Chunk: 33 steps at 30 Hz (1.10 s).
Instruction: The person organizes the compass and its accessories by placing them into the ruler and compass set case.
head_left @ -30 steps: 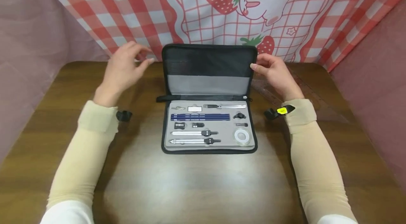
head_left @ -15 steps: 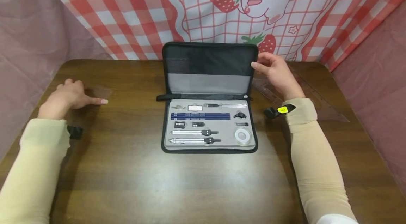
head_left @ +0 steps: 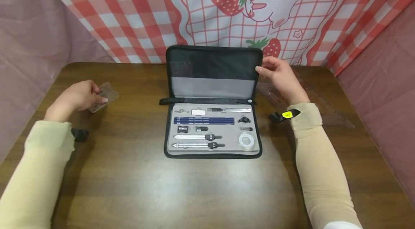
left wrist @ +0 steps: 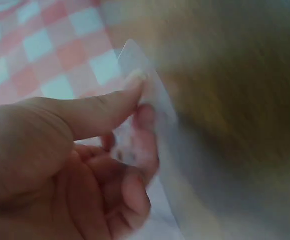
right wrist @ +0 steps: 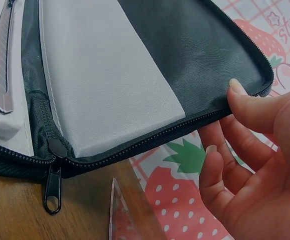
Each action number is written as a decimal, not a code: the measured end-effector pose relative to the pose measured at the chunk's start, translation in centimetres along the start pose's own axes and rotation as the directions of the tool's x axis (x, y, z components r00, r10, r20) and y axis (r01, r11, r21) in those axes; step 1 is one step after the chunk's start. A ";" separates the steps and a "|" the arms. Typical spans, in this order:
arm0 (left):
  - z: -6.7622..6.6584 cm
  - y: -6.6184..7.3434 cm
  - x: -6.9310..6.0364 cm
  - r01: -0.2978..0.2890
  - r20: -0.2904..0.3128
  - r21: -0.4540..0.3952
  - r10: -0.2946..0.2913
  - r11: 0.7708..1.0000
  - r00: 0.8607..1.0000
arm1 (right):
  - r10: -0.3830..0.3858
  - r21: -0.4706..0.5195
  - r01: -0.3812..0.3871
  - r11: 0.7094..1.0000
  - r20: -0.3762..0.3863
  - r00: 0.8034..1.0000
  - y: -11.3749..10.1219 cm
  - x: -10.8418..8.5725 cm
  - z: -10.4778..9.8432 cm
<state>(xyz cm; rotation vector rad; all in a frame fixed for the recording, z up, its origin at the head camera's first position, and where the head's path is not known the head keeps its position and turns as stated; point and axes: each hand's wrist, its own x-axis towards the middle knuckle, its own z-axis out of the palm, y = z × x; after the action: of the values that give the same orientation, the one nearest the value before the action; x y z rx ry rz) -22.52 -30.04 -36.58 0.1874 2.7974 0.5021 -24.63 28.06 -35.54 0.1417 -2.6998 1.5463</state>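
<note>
While pinching the template [head_left: 110, 93] in left hand [head_left: 77, 96] near the desk's left edge [head_left: 65, 77], steady the lid [head_left: 214, 62] pinched in right hand [head_left: 282, 78].

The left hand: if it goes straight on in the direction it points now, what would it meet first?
Past the clear plastic card it pinches, the left hand would probably meet the open black case first, on its left side. Depth is unclear, so the exact spot is hard to say.
</note>
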 end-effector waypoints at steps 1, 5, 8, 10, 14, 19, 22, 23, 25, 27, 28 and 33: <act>0.0 0.7 -0.1 -0.026 -0.045 -0.022 0.025 0.999 0.999 | -0.006 0.001 0.006 1.000 0.000 1.000 0.0 0.0 0.0; 0.2 4.8 -0.6 -0.207 -0.228 -0.152 0.169 0.967 0.959 | -0.018 0.007 0.018 1.000 0.008 1.000 0.2 -0.1 0.0; 0.3 9.0 -0.8 -0.366 -0.323 -0.235 0.283 0.900 0.903 | -0.005 0.006 0.005 1.000 0.014 1.000 0.3 -0.2 0.0; 0.5 11.8 -0.5 -0.460 -0.370 -0.240 0.358 0.855 0.857 | 0.003 0.006 -0.003 1.000 0.014 1.000 0.3 -0.2 0.0; 1.0 16.4 1.1 -0.596 -0.453 -0.186 0.470 0.781 0.757 | -0.007 0.011 0.007 1.000 0.006 1.000 0.2 -0.2 -0.1; 1.6 19.8 3.4 -0.680 -0.489 -0.155 0.543 0.716 0.683 | -0.033 0.031 0.033 0.999 -0.008 0.999 0.2 0.0 0.2; 1.8 20.7 4.4 -0.686 -0.511 -0.127 0.546 0.716 0.664 | -0.028 0.041 0.028 0.999 -0.006 1.000 0.2 0.1 0.5; 1.9 21.0 4.6 -0.687 -0.525 -0.120 0.542 0.716 0.656 | -0.024 0.043 0.024 0.999 -0.005 1.000 0.2 0.1 0.6; 2.0 21.2 5.0 -0.686 -0.556 -0.132 0.520 0.715 0.648 | -0.018 0.037 0.018 0.999 -0.001 1.000 0.2 0.0 0.6; 2.0 21.3 5.2 -0.680 -0.579 -0.160 0.490 0.715 0.651 | -0.015 0.034 0.015 0.999 0.000 1.000 0.2 0.0 0.5; 2.1 21.3 5.2 -0.679 -0.581 -0.175 0.481 0.713 0.656 | -0.013 0.031 0.013 0.999 -0.002 1.000 0.1 0.0 0.5; 2.2 20.9 5.5 -0.682 -0.566 -0.205 0.483 0.702 0.668 | -0.009 0.036 0.010 0.999 -0.004 1.000 0.2 0.0 0.3</act>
<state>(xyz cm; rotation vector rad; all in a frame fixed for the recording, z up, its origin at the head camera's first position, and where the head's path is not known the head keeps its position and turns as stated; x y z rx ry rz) -25.52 -8.94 -32.49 1.0571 2.9362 1.4530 -24.62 27.89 -35.86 0.1521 -2.6656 1.5915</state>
